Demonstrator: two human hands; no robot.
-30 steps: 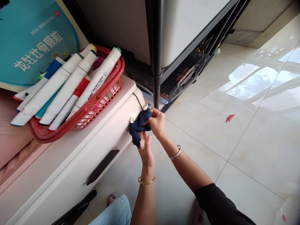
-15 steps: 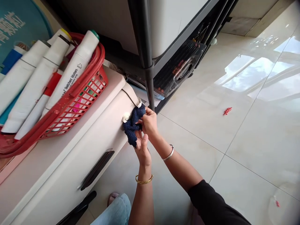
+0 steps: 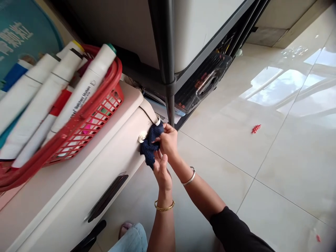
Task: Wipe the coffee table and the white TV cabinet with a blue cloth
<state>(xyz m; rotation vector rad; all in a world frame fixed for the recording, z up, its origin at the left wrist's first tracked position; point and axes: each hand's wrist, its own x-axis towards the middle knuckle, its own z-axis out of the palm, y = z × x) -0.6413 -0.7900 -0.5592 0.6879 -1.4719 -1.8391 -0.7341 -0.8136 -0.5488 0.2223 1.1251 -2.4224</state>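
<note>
Just left of the frame's centre, a dark blue cloth is bunched against the front of a cream plastic cabinet, right at its upper corner where two small white knobs stick out. The cloth hangs with its long side running top to bottom — upper end near the higher knob, lower end drooping towards the floor.

The right hand sits just to the right of the cloth, fingers curled and pinched shut on its upper part, touching it. The left hand comes in from directly below, fingers half-open and pointing up, the tips against the cloth's lower end; whether it truly grips or only supports, I can't tell. Both are in contact, the right being the higher one.

The cloth looks thick and nubbly, like towelling, crumpled rather than folded.

On top of the cabinet, at the left of the frame, a red basket holds fat white markers. A black shelf leg stands just behind the hands.
</note>
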